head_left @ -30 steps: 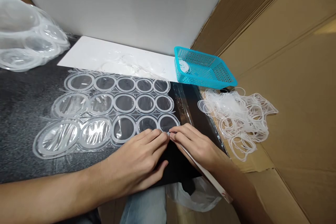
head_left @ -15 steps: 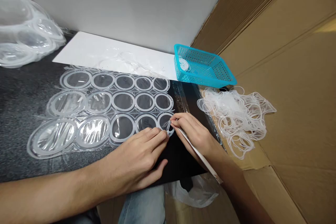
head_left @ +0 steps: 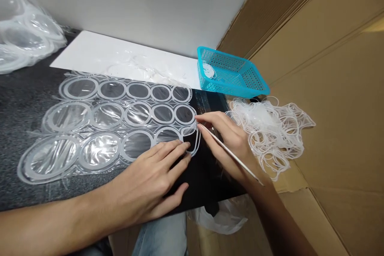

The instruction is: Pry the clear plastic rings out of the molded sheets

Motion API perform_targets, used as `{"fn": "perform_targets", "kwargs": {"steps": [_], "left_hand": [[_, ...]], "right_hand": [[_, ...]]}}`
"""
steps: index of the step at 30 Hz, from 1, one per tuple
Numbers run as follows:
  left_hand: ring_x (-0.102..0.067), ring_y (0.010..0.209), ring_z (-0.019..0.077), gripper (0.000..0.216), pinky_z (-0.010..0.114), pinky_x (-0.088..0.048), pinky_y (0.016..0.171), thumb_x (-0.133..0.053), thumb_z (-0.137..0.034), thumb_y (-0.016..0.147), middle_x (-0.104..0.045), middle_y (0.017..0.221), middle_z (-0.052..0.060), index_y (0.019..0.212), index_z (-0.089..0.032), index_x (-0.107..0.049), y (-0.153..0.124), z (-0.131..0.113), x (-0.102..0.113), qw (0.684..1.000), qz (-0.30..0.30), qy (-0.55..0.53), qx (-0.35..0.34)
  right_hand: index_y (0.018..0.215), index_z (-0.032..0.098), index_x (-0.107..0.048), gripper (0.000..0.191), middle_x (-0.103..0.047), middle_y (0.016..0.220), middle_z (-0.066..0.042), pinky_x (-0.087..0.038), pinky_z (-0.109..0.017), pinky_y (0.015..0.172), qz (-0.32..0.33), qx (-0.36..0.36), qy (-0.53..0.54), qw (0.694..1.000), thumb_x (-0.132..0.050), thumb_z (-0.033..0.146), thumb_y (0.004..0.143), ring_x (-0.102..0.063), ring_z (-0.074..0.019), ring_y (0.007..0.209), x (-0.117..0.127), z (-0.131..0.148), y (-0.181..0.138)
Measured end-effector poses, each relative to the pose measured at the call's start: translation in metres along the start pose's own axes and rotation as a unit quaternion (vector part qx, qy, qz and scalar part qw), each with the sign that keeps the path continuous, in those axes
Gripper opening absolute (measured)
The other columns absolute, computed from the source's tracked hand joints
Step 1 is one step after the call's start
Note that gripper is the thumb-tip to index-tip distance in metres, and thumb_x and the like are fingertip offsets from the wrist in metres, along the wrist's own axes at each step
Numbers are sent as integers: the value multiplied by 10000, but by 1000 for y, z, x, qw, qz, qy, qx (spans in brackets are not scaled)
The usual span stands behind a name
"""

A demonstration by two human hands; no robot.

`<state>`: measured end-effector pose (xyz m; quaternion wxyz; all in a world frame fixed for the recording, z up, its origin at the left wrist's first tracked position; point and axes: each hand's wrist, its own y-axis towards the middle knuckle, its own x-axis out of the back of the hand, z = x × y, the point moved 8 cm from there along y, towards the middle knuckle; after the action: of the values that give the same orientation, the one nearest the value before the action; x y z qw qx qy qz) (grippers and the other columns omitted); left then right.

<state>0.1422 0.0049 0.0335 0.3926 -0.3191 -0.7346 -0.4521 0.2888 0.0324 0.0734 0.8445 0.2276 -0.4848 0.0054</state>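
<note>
A clear plastic sheet (head_left: 99,122) carrying three rows of white rings lies on a black mat (head_left: 27,108). My left hand (head_left: 153,176) lies flat on the sheet's near right corner, fingers stretched out and pressing it down. My right hand (head_left: 229,140) is closed in a pinch on a thin white tool (head_left: 231,153) and on the nearest right ring (head_left: 192,140), which is lifted off the sheet at its far edge.
A pile of loose white rings (head_left: 270,128) lies on cardboard to the right. A blue mesh basket (head_left: 229,74) stands behind it. A white board (head_left: 120,62) with clear film scraps lies at the back, and a clear bag (head_left: 21,40) sits far left.
My right hand has moved away from me and up, peeling the corner ring off the sheet. My left hand has stayed pressing the sheet. The view has shifted slightly right.
</note>
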Motion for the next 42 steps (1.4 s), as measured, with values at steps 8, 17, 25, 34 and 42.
{"fn": "perform_targets", "kwargs": {"steps": [8,17,25,34,42], "left_hand": [[-662,1247,267,359,404,-413,1169,-536,-323,1054,-728,1358,111,1289,-104,-697,-1,-3,-3,1000,-14,7,-16],[-644,1218,290,367,419,-449,1113,-544,-301,1043,-726,1315,109,1311,-93,-683,0,-2,-3,1000,-9,-11,-15],[-592,1311,330,391,451,-499,1098,-525,-275,1053,-670,1384,149,1381,-99,-645,-3,0,-6,999,17,-41,-13],[-636,1283,315,417,431,-533,1062,-482,-283,1078,-685,1391,152,1416,-84,-625,-2,-2,-6,1000,11,-6,-20],[-683,1106,213,284,354,-481,1017,-483,-167,1083,-770,1218,46,1237,-137,-720,-19,-14,13,989,-57,87,-103]], "right_hand": [[1315,166,-604,266,-667,1233,-160,-563,-448,1039,12,50,-116,992,-477,117,1087,-666,-280,1172,-7,-1,8],[1259,150,-646,257,-670,1193,-165,-582,-505,998,-57,28,-199,978,-464,132,1078,-676,-310,1122,7,-19,38],[1095,245,-713,175,-725,1109,-149,-551,-524,929,-139,-54,-211,966,-543,233,1057,-697,-328,1026,62,-53,21],[1039,242,-767,203,-794,1056,-128,-553,-488,899,-118,-227,-235,938,-588,336,1014,-756,-347,977,104,-113,-52],[1113,197,-795,575,-682,1410,-119,-578,-514,946,-138,-192,-246,940,-325,528,1128,-739,-294,1083,106,-85,-80]]}}
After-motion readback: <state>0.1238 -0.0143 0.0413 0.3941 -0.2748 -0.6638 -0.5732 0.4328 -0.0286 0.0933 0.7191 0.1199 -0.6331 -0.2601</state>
